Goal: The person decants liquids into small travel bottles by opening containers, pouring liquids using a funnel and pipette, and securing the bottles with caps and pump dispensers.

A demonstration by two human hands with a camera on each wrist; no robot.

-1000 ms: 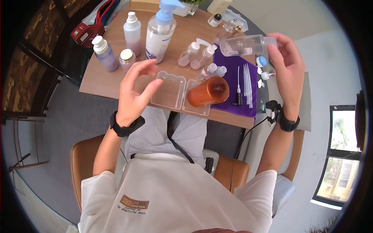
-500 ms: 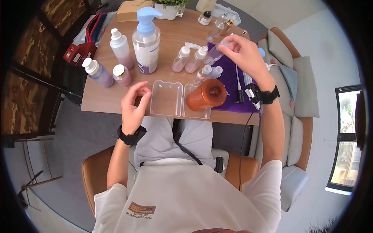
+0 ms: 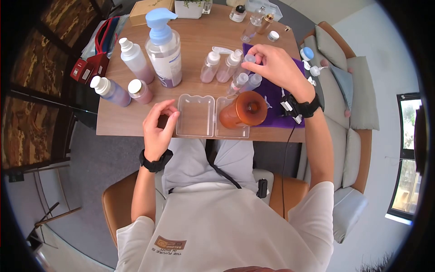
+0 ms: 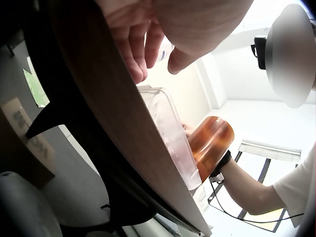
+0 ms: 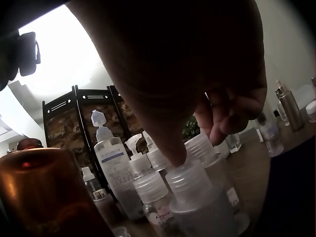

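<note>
My right hand point(image 3: 277, 67) pinches the top of a clear plastic bottle point(image 5: 198, 148) between thumb and fingers. The bottle stands upright beside two small pump bottles point(image 3: 210, 68), its lower part largely hidden. Close in front of it are two small clear bottles with translucent caps point(image 3: 239, 82). My left hand point(image 3: 158, 127) hovers by the table's front edge, fingers loosely bent and holding nothing. Just to its right lies an open clear plastic case point(image 3: 195, 131). An amber-orange bottle point(image 3: 242, 111) overlaps the case's right half.
A big blue-topped pump bottle point(image 3: 165, 61), two white-topped bottles point(image 3: 133, 59) and a small jar point(image 3: 140, 92) stand on the left. Perfume bottles point(image 3: 250, 31) are at the back. A purple cloth point(image 3: 276, 111) lies under my right forearm. A cable point(image 3: 285, 167) hangs from my right wrist.
My right hand has brought the clear bottle from the far right, turned it upright and set it beside the pump bottles. My left hand has drawn down toward the table's front edge.
</note>
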